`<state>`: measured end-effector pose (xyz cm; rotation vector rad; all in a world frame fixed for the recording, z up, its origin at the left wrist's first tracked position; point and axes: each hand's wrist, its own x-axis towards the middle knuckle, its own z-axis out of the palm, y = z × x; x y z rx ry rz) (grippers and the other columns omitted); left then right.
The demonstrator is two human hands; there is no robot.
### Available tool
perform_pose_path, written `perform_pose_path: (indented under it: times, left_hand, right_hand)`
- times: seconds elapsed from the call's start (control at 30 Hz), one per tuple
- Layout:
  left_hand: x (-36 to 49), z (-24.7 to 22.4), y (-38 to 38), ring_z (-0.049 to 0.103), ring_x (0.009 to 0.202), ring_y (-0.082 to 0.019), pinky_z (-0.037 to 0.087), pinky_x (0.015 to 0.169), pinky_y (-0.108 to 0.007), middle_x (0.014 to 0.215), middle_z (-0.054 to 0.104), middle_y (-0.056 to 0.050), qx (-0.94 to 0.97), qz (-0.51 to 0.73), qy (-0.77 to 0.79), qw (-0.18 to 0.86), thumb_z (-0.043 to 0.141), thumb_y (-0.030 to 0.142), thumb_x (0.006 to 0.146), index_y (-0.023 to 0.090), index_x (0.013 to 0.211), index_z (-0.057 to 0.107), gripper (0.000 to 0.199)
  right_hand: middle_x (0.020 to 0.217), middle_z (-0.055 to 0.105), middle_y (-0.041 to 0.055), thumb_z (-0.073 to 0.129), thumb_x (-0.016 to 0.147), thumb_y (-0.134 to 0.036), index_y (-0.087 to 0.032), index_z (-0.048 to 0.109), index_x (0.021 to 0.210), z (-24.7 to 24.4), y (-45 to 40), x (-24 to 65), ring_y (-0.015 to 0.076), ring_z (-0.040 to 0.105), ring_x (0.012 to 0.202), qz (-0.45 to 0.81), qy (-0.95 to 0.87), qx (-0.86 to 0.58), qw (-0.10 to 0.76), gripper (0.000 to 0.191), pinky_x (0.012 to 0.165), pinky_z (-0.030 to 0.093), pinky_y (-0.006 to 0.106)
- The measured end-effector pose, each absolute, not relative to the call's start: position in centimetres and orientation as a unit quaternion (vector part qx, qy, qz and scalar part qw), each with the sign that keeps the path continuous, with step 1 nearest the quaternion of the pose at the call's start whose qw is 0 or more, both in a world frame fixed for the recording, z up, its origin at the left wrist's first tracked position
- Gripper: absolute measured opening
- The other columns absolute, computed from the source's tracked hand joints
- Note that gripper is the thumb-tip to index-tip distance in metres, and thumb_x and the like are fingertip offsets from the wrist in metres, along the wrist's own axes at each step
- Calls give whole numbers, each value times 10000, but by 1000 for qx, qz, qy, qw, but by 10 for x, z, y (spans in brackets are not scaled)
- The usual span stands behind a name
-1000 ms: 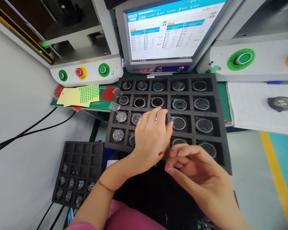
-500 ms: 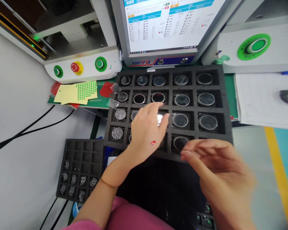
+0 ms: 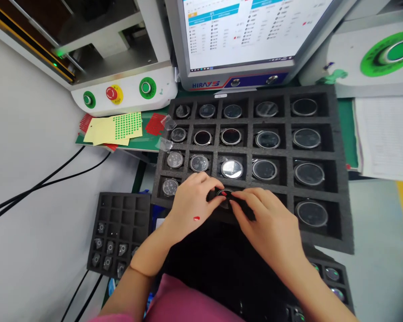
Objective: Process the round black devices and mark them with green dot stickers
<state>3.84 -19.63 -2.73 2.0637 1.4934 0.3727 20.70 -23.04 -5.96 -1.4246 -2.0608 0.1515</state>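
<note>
A dark foam tray [image 3: 282,154] holds round watch heads with dark glass faces and metal rims, one to a pocket. My left hand [image 3: 195,201] and my right hand [image 3: 268,219] meet at the front row. Their fingertips close from both sides on one round watch head [image 3: 224,192], largely covered by the fingers. A small red piece shows on its face between the fingertips. Another red mark [image 3: 196,218] sits on the back of my left hand. Behind the hands, a watch head [image 3: 232,169] reflects bright light.
A monitor [image 3: 242,38] stands behind the tray. Button panels flank it, with a red stop button [image 3: 112,93] at left. Yellow sheets with green dots [image 3: 127,125] and red sticker pieces [image 3: 155,124] lie left. A smaller foam tray [image 3: 119,214] is lower left; papers [image 3: 386,134] lie right.
My right hand has moved left and my left hand down toward me, so both now meet at a front-row watch head. The view has shifted slightly.
</note>
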Motion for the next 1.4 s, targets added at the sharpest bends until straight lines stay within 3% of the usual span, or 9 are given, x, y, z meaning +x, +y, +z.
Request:
perform_pose_path:
  times: [0.47, 0.57, 0.77, 0.87, 1.4]
  left_hand:
    - [42, -37, -189, 559, 838, -180, 457, 733, -299, 849, 638, -15, 828, 126, 505, 207, 643, 210, 905, 170, 839, 666, 81]
    - [42, -35, -189, 562, 818, -173, 456, 735, -299, 832, 636, -17, 807, 166, 512, 244, 627, 207, 916, 163, 824, 651, 104]
    - [44, -22, -192, 573, 699, -106, 452, 627, -220, 784, 626, 8, 681, 278, 492, 465, 646, 218, 897, 174, 815, 689, 102]
    - [46, -18, -195, 570, 680, -94, 448, 606, -206, 763, 622, 8, 648, 285, 476, 522, 639, 231, 898, 167, 813, 709, 127]
    - [54, 2, -210, 601, 703, -110, 491, 639, -228, 766, 674, -7, 663, 287, 494, 484, 638, 246, 902, 196, 872, 764, 139]
  right_hand:
    - [890, 674, 42, 517, 979, -201, -146, 620, 953, -60, -231, 209, 182, 636, 770, 84, -768, -543, 329, 120, 660, 490, 282]
    - [868, 674, 34, 546, 963, -170, -164, 610, 955, -58, -231, 210, 174, 642, 750, 96, -757, -540, 355, 64, 664, 502, 279]
    - [808, 661, 9, 608, 914, -86, -180, 610, 960, -43, -236, 209, 122, 638, 677, 154, -717, -519, 440, 105, 643, 518, 231]
    - [799, 663, 6, 605, 926, -105, -181, 614, 958, -37, -239, 208, 113, 633, 652, 167, -709, -520, 447, 82, 630, 526, 228]
    - [801, 722, 22, 682, 871, -43, -165, 619, 949, -24, -249, 215, 136, 656, 655, 10, -744, -528, 409, 158, 625, 506, 259]
